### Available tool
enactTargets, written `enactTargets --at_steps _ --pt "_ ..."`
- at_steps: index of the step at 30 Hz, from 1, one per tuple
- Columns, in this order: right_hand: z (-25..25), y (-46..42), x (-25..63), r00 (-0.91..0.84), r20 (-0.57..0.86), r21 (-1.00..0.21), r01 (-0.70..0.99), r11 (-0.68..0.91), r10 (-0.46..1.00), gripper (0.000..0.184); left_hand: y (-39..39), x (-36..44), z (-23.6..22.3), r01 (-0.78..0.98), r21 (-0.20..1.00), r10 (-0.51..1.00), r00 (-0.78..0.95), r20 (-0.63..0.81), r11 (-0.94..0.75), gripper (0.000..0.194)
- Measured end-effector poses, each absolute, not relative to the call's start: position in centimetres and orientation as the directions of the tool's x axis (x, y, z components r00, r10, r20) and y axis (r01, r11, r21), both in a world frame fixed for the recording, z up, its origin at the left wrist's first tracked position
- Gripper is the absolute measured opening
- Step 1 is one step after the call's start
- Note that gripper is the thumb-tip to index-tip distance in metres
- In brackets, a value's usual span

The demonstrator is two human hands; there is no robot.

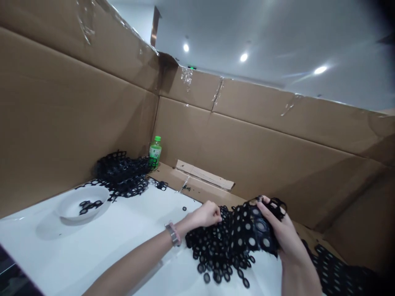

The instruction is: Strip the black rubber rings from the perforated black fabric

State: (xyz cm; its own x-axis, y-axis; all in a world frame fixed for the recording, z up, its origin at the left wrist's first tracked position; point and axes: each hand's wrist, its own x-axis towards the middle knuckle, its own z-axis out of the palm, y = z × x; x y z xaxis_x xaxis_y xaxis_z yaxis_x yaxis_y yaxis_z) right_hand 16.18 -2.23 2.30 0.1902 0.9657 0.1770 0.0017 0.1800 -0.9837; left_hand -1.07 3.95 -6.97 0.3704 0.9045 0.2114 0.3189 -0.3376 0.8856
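Note:
My right hand [285, 228] grips a black sheet patterned with round holes or discs [251, 230], thumb on top and fingers hidden behind it. The sheet is tilted up, its lower left side over a heap of small black rings [212, 250] on the white tabletop. At the heap's upper left edge is my left hand [210, 213], fingers curled closed. Whatever it pinches, if anything, is hidden. A bracelet [173, 234] circles my left wrist.
A white bowl [66, 209] with a few black rings stands at the left. Behind it lies a pile of black perforated scrap [123, 172] beside a green bottle [155, 152]. More black perforated sheets [336, 267] lie at right. Cardboard walls [247, 144] enclose the table; a cardboard strip [205, 176] rests at the back.

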Motion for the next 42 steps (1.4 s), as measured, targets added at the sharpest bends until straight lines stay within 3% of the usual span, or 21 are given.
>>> enactTargets --at_steps 4,9,11,14,17,24,26,28,30,32,38,42 --pt "1.7 -1.4 15.9 0.163 0.171 -0.985 0.011 0.172 0.972 0.041 3.2 -1.1 -6.4 0.389 0.826 0.897 0.341 0.282 -0.408 0.008" --pt "1.6 -1.6 15.9 0.095 0.157 -0.988 0.023 0.155 0.983 0.041 1.2 -2.6 -0.4 0.356 0.747 0.817 0.102 0.567 -0.562 0.03" --pt "1.8 -1.9 15.6 0.089 0.197 -0.98 0.049 0.193 0.976 0.04 0.0 -2.5 1.6 0.345 0.681 0.756 0.161 0.635 -0.646 0.035" --pt "2.2 -2.5 14.8 0.15 0.335 -0.942 0.077 0.327 0.93 0.037 -1.7 -1.3 2.8 0.33 0.645 0.724 0.339 0.6 -0.689 0.039" --pt "2.5 -3.0 14.4 0.187 0.428 -0.904 0.105 0.415 0.884 0.034 -2.4 -0.2 2.9 0.265 0.674 0.714 0.41 0.568 -0.689 0.037" --pt "3.1 -3.8 14.8 0.256 0.335 -0.926 -0.088 0.367 0.907 0.036 -0.4 -0.4 2.4 -0.033 0.801 0.725 0.406 0.557 -0.597 0.03" --pt "3.5 -3.9 15.2 0.309 0.295 -0.929 -0.13 0.347 0.904 0.033 0.7 -1.1 2.1 0.085 0.782 0.762 0.311 0.569 -0.618 0.031" --pt "3.9 -4.0 15.5 0.411 0.279 -0.92 -0.145 0.364 0.868 0.031 1.5 -1.6 1.7 0.308 0.728 0.791 0.225 0.569 -0.612 0.033" --pt "4.2 -4.1 15.7 0.472 0.273 -0.909 -0.159 0.386 0.838 0.03 2.0 -1.6 0.9 0.537 0.649 0.835 0.242 0.494 -0.539 0.034" --pt "4.1 -4.0 15.7 0.429 0.248 -0.913 -0.198 0.358 0.869 0.032 2.3 -0.9 -0.2 0.657 0.577 0.873 0.316 0.372 -0.484 0.032" --pt "3.0 -3.4 16.2 0.174 0.238 -0.947 -0.179 0.268 0.956 0.047 3.4 0.9 -3.2 0.733 0.549 0.913 0.364 0.184 -0.402 0.014" --pt "2.7 -3.4 16.5 0.113 0.307 -0.944 -0.087 0.317 0.945 0.046 3.2 0.4 -1.5 0.693 0.572 0.898 0.308 0.314 -0.438 0.028"
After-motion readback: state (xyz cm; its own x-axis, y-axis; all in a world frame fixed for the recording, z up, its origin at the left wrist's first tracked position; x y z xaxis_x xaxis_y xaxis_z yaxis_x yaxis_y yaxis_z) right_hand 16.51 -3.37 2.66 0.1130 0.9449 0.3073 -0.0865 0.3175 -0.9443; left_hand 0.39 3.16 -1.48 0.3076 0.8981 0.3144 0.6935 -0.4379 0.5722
